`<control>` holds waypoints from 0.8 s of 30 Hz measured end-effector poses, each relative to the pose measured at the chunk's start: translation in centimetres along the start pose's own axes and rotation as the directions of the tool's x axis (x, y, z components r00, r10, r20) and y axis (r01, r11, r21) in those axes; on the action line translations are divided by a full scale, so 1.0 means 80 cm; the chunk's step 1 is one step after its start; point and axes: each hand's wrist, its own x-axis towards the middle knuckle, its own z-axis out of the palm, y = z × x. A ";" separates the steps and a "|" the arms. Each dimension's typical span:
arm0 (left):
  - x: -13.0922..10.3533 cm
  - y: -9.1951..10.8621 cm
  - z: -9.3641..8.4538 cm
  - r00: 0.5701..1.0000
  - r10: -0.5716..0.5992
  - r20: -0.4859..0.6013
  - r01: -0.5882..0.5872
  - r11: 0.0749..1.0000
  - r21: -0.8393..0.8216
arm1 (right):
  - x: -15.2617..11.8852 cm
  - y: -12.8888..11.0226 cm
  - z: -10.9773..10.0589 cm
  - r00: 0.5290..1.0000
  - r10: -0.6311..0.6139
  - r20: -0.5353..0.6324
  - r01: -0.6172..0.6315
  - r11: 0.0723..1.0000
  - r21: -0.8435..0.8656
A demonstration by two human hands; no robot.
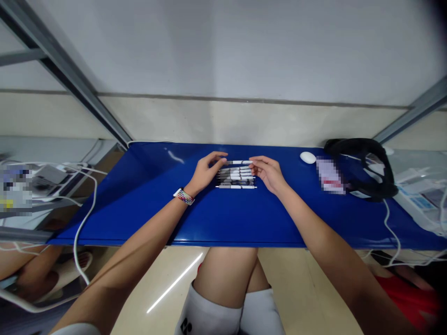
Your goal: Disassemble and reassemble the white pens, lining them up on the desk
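Several white-and-dark pens point(237, 176) lie side by side in a stack of rows on the blue tabletop, pointing left and right. The nearest pen point(237, 187) sits a little apart from the others. At the far end of the row, my right hand point(268, 171) pinches the right end of a white pen point(240, 162) between thumb and fingers. My left hand point(209, 170) is at that pen's left end, its thumb tip against it and its index finger stretched out above, with a gap between them. A patterned band circles my left wrist.
The blue table point(139, 204) meets a wall at the back. To the right are a white mouse point(308, 157), a blurred-out packet point(331, 176) and a black headband-like strap point(384, 163). White cables point(91, 204) hang at both sides. Metal posts point(87, 100) flank the table. Other people's limbs show at lower left.
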 end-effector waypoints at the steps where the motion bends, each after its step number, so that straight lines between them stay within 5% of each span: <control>1: 0.000 0.000 0.000 1.000 0.000 0.006 0.000 1.000 -0.006 | 0.000 0.001 0.000 1.000 0.000 0.005 0.000 1.000 -0.004; 5: 0.001 -0.002 0.001 0.995 0.092 -0.024 -0.093 0.996 -0.007 | -0.001 0.002 0.002 1.000 -0.002 0.013 0.002 1.000 -0.020; 10: 0.000 -0.001 0.001 1.000 -0.021 0.018 0.021 1.000 0.005 | -0.002 0.002 0.005 1.000 -0.022 0.015 0.022 1.000 -0.006; 17: 0.002 0.001 0.001 0.998 0.036 -0.056 -0.035 0.999 0.021 | -0.002 -0.001 0.007 1.000 -0.021 -0.020 0.021 1.000 0.009; 20: 0.002 0.001 0.000 1.000 -0.011 -0.022 0.011 1.000 0.015 | -0.002 -0.002 0.007 1.000 -0.020 -0.013 0.020 1.000 0.013; 24: 0.002 0.002 0.000 0.997 0.080 -0.009 -0.079 0.996 0.034 | -0.001 -0.002 0.007 1.000 -0.012 -0.026 0.013 1.000 0.023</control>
